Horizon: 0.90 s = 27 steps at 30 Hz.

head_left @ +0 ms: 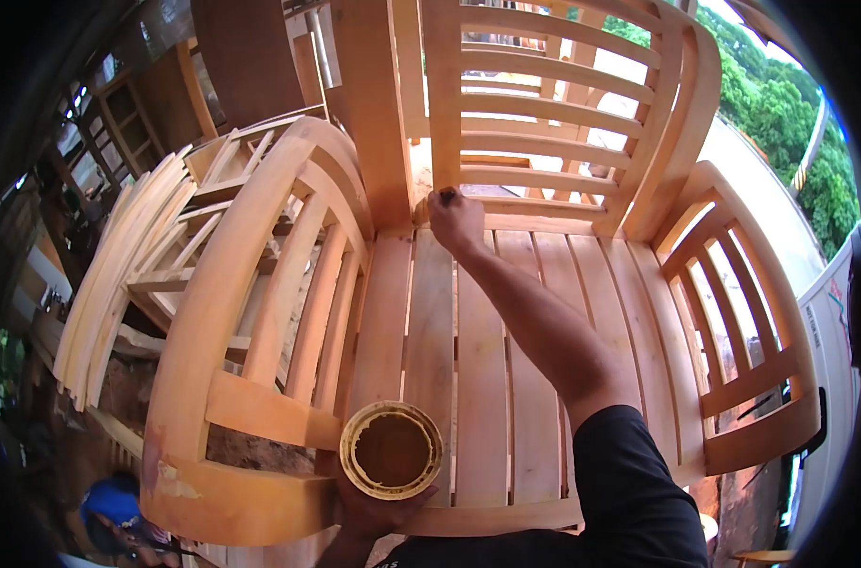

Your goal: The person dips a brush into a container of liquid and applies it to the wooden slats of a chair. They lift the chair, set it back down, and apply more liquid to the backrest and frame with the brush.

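Observation:
My left hand (383, 511) is wrapped round the underside of a round tub (391, 489), low in front of me. Inside the tub is a brownish liquid (393, 450), and a yellowish crust coats its rim. My right arm reaches across a slatted wooden bench (483, 407) to its back. There my right hand (457, 223) is closed against the lower part of a backrest post (444, 104). A small dark bit shows at the top of that fist, too little to name. The backrest slats (554, 111) rise to the right of the hand.
Curved armrests stand on the left (224, 275) and right (767, 275) of the seat. Behind the left one is a stack of pale curved wood strips (118, 275). A person in blue (116, 502) is at the lower left. Trees (771, 114) show at the upper right.

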### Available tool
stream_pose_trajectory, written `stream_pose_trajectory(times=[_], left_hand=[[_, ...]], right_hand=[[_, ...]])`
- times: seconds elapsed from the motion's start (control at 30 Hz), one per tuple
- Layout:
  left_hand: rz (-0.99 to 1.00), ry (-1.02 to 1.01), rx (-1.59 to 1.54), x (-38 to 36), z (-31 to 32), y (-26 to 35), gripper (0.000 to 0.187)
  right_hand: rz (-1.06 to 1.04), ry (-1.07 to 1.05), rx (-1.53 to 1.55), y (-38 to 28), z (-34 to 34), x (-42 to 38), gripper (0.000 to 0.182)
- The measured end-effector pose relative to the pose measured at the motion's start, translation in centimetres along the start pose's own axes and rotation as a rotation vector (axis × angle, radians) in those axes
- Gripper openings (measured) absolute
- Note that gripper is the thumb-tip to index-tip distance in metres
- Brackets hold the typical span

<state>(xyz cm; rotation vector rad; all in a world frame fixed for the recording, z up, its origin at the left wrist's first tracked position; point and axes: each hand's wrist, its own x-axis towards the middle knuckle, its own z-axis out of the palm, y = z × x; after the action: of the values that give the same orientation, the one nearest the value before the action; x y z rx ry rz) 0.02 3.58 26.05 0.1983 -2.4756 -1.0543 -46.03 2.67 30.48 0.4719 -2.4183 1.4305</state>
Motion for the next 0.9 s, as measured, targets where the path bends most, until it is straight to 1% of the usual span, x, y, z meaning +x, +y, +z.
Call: stream_pose_trajectory(times=[0.03, 0.13, 0.2, 0.23, 0.27, 0.33, 0.43, 0.47, 0.57, 0.6, 0.67, 0.7, 0.73, 0.77, 0.8, 0.83, 0.87, 0.9], left_hand=[[-0.164, 0.050, -0.336, 0.1, 0.3, 0.2, 0.112], [-0.137, 0.117, -0.386, 0.5, 0.3, 0.7, 0.101], [0.078, 0.015, 0.108, 1.1, -0.7, 1.4, 0.098], [0.065, -0.003, 0.100, 1.2, -0.8, 1.5, 0.097], [0.053, -0.020, 0.092, 1.3, -1.0, 1.6, 0.096], [-0.209, 0.019, -0.431, 1.5, -0.8, 1.7, 0.093], [-0.127, 0.004, -0.263, 1.1, -0.9, 1.7, 0.090], [-0.096, -0.010, -0.189, 1.0, -0.8, 1.6, 0.087], [0.045, -0.046, 0.096, 0.9, -0.9, 1.2, 0.084], [0.125, -0.050, 0.233, 1.1, -1.1, 1.2, 0.087], [0.153, -0.040, 0.273, 1.2, -1.1, 1.0, 0.091], [0.098, -0.028, 0.174, 1.0, -0.9, 0.7, 0.091], [0.089, -0.033, 0.145, 1.1, -0.9, 0.8, 0.092], [0.080, -0.039, 0.115, 1.2, -0.9, 0.8, 0.092], [0.117, -0.059, 0.157, 1.5, -1.1, 1.2, 0.092], [0.098, -0.059, 0.093, 1.5, -1.1, 1.2, 0.092], [0.079, -0.058, 0.028, 1.5, -1.1, 1.2, 0.093], [0.006, -0.035, -0.143, 1.5, -0.9, 0.8, 0.093]], right_hand=[[0.054, -0.034, 0.023, 0.0, 0.1, 0.3, 0.036], [0.004, 0.048, 0.161, -1.1, -1.3, 0.5, 0.037], [-0.105, 0.110, 0.059, -2.8, -2.8, 0.0, 0.036], [-0.156, 0.141, 0.007, -3.2, -3.3, -0.3, 0.036], [-0.148, 0.125, -0.031, -3.0, -3.1, -0.4, 0.036], [-0.138, 0.099, -0.103, -2.2, -2.3, -0.3, 0.036], [-0.046, 0.076, -0.093, -1.0, -1.2, -0.6, 0.039], [0.005, 0.032, -0.107, -0.7, -1.0, -0.4, 0.043], [0.034, 0.034, -0.081, -0.3, -0.4, 0.2, 0.045], [0.030, 0.053, -0.047, -0.3, -0.3, 0.5, 0.046], [0.016, 0.054, 0.169, -0.5, -0.5, 2.3, 0.046], [0.009, 0.051, 0.275, -0.5, -0.6, 3.1, 0.046], [0.003, 0.064, 0.312, -2.0, -2.5, 3.1, 0.045], [-0.051, 0.116, 0.325, -3.1, -3.6, 3.0, 0.044], [-0.104, 0.167, 0.338, -3.8, -4.2, 2.9, 0.043], [-0.159, 0.216, 0.350, -4.7, -5.0, 2.6, 0.042], [-0.239, 0.256, 0.186, -5.4, -6.0, 1.8, 0.039], [-0.233, 0.212, 0.102, -4.9, -5.8, 1.4, 0.038]])
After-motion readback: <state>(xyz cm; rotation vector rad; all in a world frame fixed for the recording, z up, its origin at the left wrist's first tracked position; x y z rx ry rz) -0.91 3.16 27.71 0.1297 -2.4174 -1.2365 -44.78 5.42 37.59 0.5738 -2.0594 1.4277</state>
